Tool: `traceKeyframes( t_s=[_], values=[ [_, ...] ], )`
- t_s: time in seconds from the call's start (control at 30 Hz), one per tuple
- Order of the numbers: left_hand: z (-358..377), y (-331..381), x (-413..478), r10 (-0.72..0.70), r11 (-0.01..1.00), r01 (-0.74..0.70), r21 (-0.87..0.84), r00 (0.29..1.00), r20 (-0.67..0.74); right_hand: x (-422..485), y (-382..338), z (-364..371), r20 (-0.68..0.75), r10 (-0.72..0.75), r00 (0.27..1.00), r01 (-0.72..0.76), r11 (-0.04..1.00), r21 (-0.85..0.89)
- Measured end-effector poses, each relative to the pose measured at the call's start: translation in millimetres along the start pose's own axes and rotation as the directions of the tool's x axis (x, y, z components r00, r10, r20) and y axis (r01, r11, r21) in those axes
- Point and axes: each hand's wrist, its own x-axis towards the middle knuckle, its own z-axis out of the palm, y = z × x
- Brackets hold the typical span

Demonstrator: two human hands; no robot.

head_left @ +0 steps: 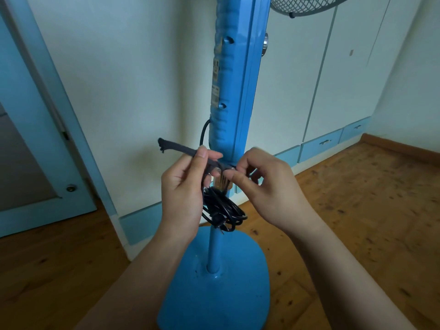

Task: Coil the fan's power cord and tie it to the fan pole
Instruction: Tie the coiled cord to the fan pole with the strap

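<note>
Your coiled power cord hangs in a loose black bundle against the thin lower fan pole, above the blue base and just beneath the wide control column; one run of cord leaves the column's left side and drops behind your hands. Your left hand pinches a dark fabric tie strip between thumb and forefinger, its frayed free end pointing up and left; your right hand pinches the other part of the strip right at the pole, fingers curled in tight, so both hands are closed on the tie. Whether a knot is already formed you cannot tell, since your fingers cover the crossing. The strip looks soft and limp, likely to slip unless drawn snug, so hold it close to the crossing rather than at the frayed tip; the cord looks springy and fairly light, its loops apt to fan out if the tie sits loose; cinch around the middle of the bundle where the loops gather, and keep tension against the smooth painted pole, which probably offers little grip.
</note>
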Motion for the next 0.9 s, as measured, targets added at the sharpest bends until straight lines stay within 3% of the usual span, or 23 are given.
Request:
traceKeyframes(
  t_s=[0.03, 0.1, 0.2, 0.23, 0.27, 0.33, 0.37, 0.43, 0.53, 0.63, 0.73, 0.9],
  values=[
    [-0.9, -1.0, -0.1, -0.001, 1.0, 0.001, 0.027, 1.0, -0.002, 2.0, -0.7, -2.3, 0.023, -0.001, 1.0, 0.002, 0.998, -0.07],
    [-2.8, -2.2, 0.7, 0.03, 0.997, -0.029, 0.071, 0.999, -0.023, 3.3, -3.8, -3.6, 0.075, 0.076, 0.994, -0.075, 0.997, -0.017],
    [-7.3, -5.6, 2.8, 0.068, 0.985, -0.063, 0.161, 0.997, -0.024, 3.8, -4.1, -2.7, 0.092, 0.24, 0.966, -0.257, 0.886, 0.386],
    [-9.9, -9.0, 2.6, 0.06, 0.983, -0.055, 0.173, 0.998, -0.026, 3.9, -1.8, -3.9, 0.091, 0.314, 0.945, -0.31, 0.776, 0.549],
    [-12.9, -13.6, 1.7, 0.044, 0.985, -0.034, 0.17, 0.997, -0.058, 4.2, 2.8, -7.7, 0.112, 0.397, 0.911, -0.35, 0.602, 0.717],
    [-19.4, -22.6, -0.3, 0.001, 0.993, 0.025, 0.116, 0.975, -0.221, 5.3, 15.0, -19.3, 0.19, 0.528, 0.828, -0.306, 0.141, 0.942],
    [-23.2, -27.0, -0.7, -0.024, 0.995, 0.052, 0.08, 0.95, -0.312, 5.6, 21.7, -24.5, 0.208, 0.565, 0.798, -0.238, -0.02, 0.971],
    [-31.0, -36.3, -0.5, -0.112, 0.992, 0.127, 0.006, 0.891, -0.44, 6.1, 28.8, -25.7, 0.205, 0.623, 0.755, -0.154, -0.136, 0.979],
    [-37.9, -45.7, -1.2, -0.296, 0.952, 0.288, -0.103, 0.782, -0.549, 4.7, 28.8, -9.7, 0.192, 0.706, 0.681, -0.118, -0.153, 0.981],
    [-34.1, -51.0, -0.9, -0.366, 0.93, 0.307, -0.203, 0.72, -0.589, 2.7, 27.5, 1.2, 0.16, 0.734, 0.66, -0.082, -0.141, 0.987],
    [-27.8, -49.8, 0.0, -0.333, 0.943, 0.273, -0.191, 0.766, -0.55, 3.3, 29.5, -2.2, 0.1, 0.709, 0.698, -0.084, -0.058, 0.995],
    [-23.5, -37.2, 3.0, -0.261, 0.965, 0.232, -0.127, 0.905, -0.336, -0.2, 33.5, -8.0, 0.034, 0.646, 0.762, -0.26, 0.257, 0.931]
  ],
)
